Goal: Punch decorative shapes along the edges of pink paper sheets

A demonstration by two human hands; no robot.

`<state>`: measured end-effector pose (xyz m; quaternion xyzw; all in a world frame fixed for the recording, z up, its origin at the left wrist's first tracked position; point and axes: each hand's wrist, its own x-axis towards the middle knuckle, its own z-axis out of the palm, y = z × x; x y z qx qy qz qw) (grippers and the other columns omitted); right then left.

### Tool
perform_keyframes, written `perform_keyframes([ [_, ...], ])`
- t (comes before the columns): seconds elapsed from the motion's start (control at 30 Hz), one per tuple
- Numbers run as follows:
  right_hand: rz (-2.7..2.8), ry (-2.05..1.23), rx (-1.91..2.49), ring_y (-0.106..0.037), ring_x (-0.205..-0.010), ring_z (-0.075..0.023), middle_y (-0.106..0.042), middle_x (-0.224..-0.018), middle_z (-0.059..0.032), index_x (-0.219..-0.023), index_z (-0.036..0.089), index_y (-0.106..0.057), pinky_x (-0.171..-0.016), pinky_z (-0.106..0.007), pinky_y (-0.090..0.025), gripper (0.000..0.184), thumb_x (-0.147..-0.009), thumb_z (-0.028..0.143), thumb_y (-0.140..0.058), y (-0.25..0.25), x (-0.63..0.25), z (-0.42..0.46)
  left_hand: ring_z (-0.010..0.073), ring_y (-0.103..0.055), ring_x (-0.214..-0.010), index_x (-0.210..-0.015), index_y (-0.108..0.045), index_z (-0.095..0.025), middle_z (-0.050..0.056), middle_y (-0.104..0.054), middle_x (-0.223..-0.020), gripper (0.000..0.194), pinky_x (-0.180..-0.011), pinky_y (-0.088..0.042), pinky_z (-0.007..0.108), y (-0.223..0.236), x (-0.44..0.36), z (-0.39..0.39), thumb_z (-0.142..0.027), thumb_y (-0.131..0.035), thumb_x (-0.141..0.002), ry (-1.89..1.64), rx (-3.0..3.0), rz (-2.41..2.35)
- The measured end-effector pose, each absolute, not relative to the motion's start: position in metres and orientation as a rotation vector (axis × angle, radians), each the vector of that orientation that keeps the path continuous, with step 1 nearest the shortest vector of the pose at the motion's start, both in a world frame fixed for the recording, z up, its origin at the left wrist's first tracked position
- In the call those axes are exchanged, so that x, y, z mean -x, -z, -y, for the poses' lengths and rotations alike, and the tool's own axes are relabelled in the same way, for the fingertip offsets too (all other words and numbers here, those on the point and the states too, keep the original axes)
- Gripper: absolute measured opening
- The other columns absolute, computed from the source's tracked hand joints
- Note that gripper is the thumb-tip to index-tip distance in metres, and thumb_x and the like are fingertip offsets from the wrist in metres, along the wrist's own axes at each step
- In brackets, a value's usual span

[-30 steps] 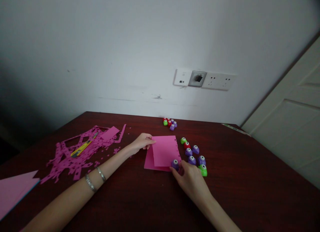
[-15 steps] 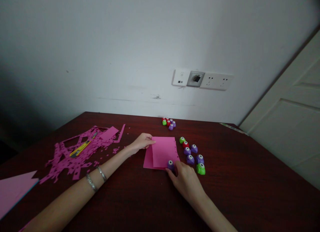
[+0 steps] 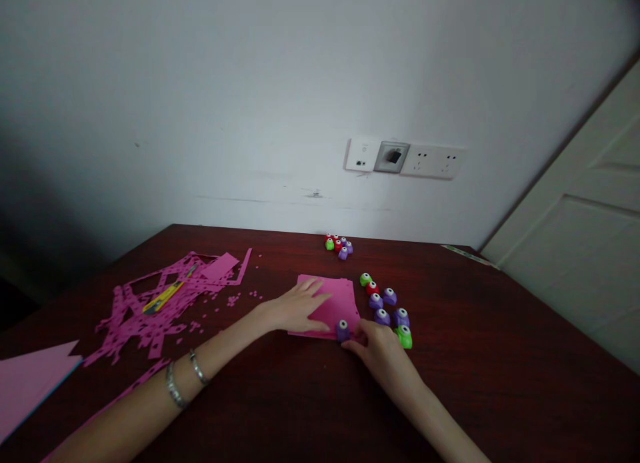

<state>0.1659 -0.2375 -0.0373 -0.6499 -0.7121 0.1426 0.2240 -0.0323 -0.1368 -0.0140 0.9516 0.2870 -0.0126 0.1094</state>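
My left hand (image 3: 303,308) lies flat on the sheet of pink paper (image 3: 341,295), fingers spread. Small punched holes run along the paper's right side. A purple craft punch (image 3: 343,330) with a white round button stands at the lower right corner of the paper. My right hand (image 3: 383,353) is curled at that corner, its thumb against the base of the punch and its index finger by the paper's right edge. Just beyond my right hand sits a loose group of purple, green and red craft punches (image 3: 382,317).
More small craft punches (image 3: 339,245) stand near the wall. On the left, a yellow utility knife (image 3: 167,296) rests on pink paper scraps (image 3: 135,326) with tiny cut-outs around them. Larger pink sheets (image 3: 33,383) lie at the table's left edge. Wall sockets (image 3: 433,162) are behind.
My left hand has let go of the paper's upper left edge and now presses flat on it. The lifted top sheet has come down. My right hand has shifted slightly right.
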Motion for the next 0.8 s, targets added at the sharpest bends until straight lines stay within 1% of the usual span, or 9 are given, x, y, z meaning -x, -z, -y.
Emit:
perform_keyframes([
  [0.07, 1.965, -0.416, 1.77, -0.056, -0.059, -0.0152, -0.062, -0.065, -0.0004, -0.065, 0.018, -0.053, -0.054, -0.025, -0.034, 0.015, -0.073, 0.024, -0.063, 0.038, -0.166, 0.238, 0.032, -0.008, -0.134, -0.14, -0.02, -0.014, 0.018, -0.011, -0.147, 0.09, -0.106, -0.015, 0.046, 0.016, 0.034, 0.136, -0.073, -0.034, -0.073, 0.141, -2.739, -0.838],
  [0.17, 1.966, -0.422, 1.748, -0.056, -0.059, -0.0151, -0.061, -0.065, -0.0002, -0.064, 0.018, -0.053, -0.054, -0.025, -0.034, 0.014, -0.074, 0.023, -0.061, 0.038, -0.164, 0.239, 0.0306, -0.007, -0.135, -0.141, -0.018, -0.016, 0.015, -0.008, -0.147, 0.092, -0.107, -0.013, 0.044, 0.016, 0.035, 0.133, -0.075, -0.033, -0.072, 0.195, -2.688, -0.82],
  [0.33, 1.981, -0.41, 1.707, -0.056, -0.06, -0.015, -0.06, -0.066, -0.0003, -0.065, 0.018, -0.053, -0.055, -0.025, -0.036, 0.012, -0.076, 0.019, -0.058, 0.039, -0.162, 0.24, 0.0294, -0.006, -0.135, -0.14, -0.019, -0.015, 0.014, -0.008, -0.148, 0.091, -0.108, -0.011, 0.042, 0.013, 0.035, 0.132, -0.072, -0.038, -0.073, 0.174, -2.644, -0.795],
  [0.5, 2.017, -0.361, 1.705, -0.056, -0.06, -0.0153, -0.061, -0.067, -0.0006, -0.064, 0.019, -0.052, -0.055, -0.025, -0.036, 0.014, -0.077, 0.019, -0.056, 0.04, -0.161, 0.24, 0.0288, -0.006, -0.135, -0.14, -0.022, -0.017, 0.013, -0.009, -0.147, 0.087, -0.108, -0.012, 0.044, 0.013, 0.035, 0.132, -0.069, -0.043, -0.073, 0.138, -2.597, -0.77],
  [0.63, 2.039, -0.374, 1.716, -0.058, -0.064, -0.0164, -0.063, -0.072, -0.0023, -0.067, 0.018, -0.053, -0.058, -0.025, -0.038, 0.012, -0.079, 0.018, -0.053, 0.037, -0.158, 0.241, 0.0292, -0.007, -0.135, -0.139, -0.023, -0.016, 0.013, -0.01, -0.147, 0.086, -0.108, -0.012, 0.045, 0.013, 0.034, 0.132, -0.068, -0.043, -0.073, 0.138, -2.596, -0.768],
  [0.8, 2.049, -0.437, 1.739, -0.061, -0.072, -0.0177, -0.065, -0.079, -0.0048, -0.074, 0.018, -0.055, -0.063, -0.024, -0.04, 0.01, -0.082, 0.015, -0.049, 0.031, -0.155, 0.244, 0.0293, -0.008, -0.135, -0.139, -0.023, -0.017, 0.012, -0.01, -0.147, 0.086, -0.108, -0.012, 0.045, 0.013, 0.034, 0.131, -0.067, -0.044, -0.073, 0.142, -2.591, -0.772],
])
